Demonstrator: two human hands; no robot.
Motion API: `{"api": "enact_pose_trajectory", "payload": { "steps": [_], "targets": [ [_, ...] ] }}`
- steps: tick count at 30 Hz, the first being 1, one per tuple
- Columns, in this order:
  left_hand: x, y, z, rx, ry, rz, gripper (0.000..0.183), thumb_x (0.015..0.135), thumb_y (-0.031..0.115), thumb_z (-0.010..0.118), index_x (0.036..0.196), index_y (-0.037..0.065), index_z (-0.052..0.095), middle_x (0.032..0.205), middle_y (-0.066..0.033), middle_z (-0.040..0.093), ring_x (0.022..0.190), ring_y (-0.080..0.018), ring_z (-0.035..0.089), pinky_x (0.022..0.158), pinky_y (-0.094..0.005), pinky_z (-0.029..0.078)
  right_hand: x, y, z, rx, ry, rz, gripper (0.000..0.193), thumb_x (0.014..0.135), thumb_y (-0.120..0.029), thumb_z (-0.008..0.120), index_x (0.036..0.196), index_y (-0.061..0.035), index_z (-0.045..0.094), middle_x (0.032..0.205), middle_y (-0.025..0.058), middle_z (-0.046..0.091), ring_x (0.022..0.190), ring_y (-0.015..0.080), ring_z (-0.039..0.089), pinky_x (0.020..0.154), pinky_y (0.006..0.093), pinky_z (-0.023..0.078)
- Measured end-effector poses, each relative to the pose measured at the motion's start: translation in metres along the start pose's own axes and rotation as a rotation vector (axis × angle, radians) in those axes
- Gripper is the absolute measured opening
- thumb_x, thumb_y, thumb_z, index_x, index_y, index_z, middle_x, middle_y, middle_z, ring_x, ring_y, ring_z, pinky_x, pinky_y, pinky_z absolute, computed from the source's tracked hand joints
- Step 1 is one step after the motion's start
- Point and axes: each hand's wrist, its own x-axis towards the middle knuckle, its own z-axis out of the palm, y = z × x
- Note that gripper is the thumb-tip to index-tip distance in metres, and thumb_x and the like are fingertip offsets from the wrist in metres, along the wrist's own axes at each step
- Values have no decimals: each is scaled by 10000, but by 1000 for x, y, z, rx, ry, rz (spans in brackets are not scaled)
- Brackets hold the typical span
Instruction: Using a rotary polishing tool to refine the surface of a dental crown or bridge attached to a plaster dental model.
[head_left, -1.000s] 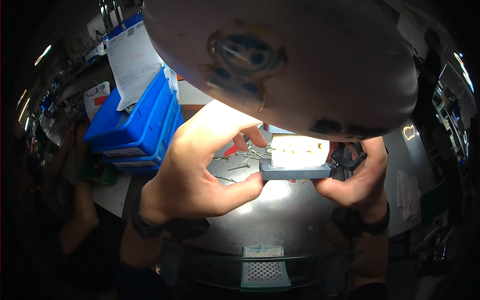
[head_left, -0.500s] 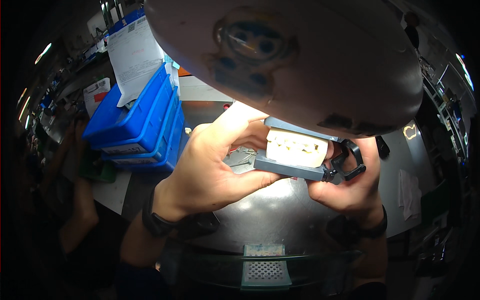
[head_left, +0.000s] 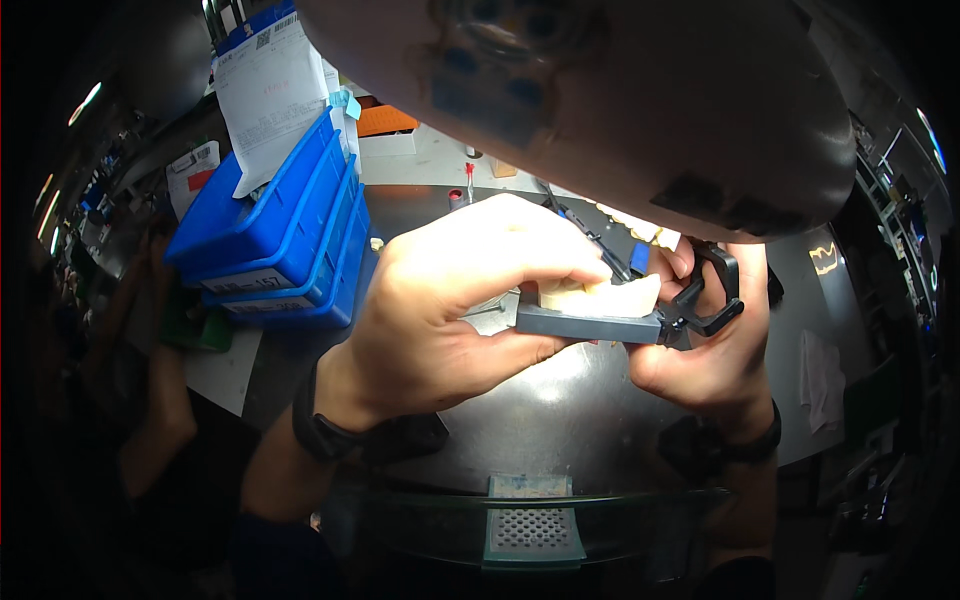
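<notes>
My left hand [head_left: 440, 310] grips a cream dental cast [head_left: 615, 297] on its dark grey base plate [head_left: 590, 323]. The thumb presses under the plate, and the bent fingers rest on top of the cast. At the other end, my right hand [head_left: 720, 370] is closed round the black hinged articulator frame [head_left: 722, 300], thumb beside the plate's end. The articulator stands opened. Its other cream cast [head_left: 640, 225] is lifted behind, partly hidden by a large lamp head [head_left: 640, 130]. Some fingertips of both hands are hidden.
Stacked blue bins [head_left: 270, 230] with printed sheets [head_left: 270, 110] stand at the left. An orange box [head_left: 387, 120] and a red-tipped item [head_left: 469, 180] lie behind. A perforated plate [head_left: 530, 535] is near me, a white cloth [head_left: 820, 380] at right. Another person's arm [head_left: 165, 420] shows at far left.
The articulator has gone from closed to opened, its upper cast swung up and away. My left fingers have moved onto the lower cast. The lamp appears higher in the view.
</notes>
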Motion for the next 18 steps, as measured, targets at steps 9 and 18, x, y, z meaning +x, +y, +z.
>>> {"api": "enact_pose_trajectory", "payload": {
  "steps": [9, 18],
  "targets": [
    [1, 4, -4, -17, 6, 99, 358, 600, -41, 804, 933, -35, 676, 921, -152, 680, 855, -227, 677, 730, -294, 544, -4, -1, 4, 59, 11, -27, 664, 580, 124, 605, 1174, 28, 326, 959, 57, 379, 917, 134, 462, 865, 244, 395],
    [-6, 13, -7, 13, 168, -167, 572, 569, 20, 872, 1025, -70, 538, 821, -138, 655, 763, -151, 637, 680, -254, 513, -6, -14, -15, -22, 46, 95, 668, 497, 56, 602, 1127, 79, 385, 1010, 150, 590, 958, 215, 613, 841, 318, 484]
  ]
}}
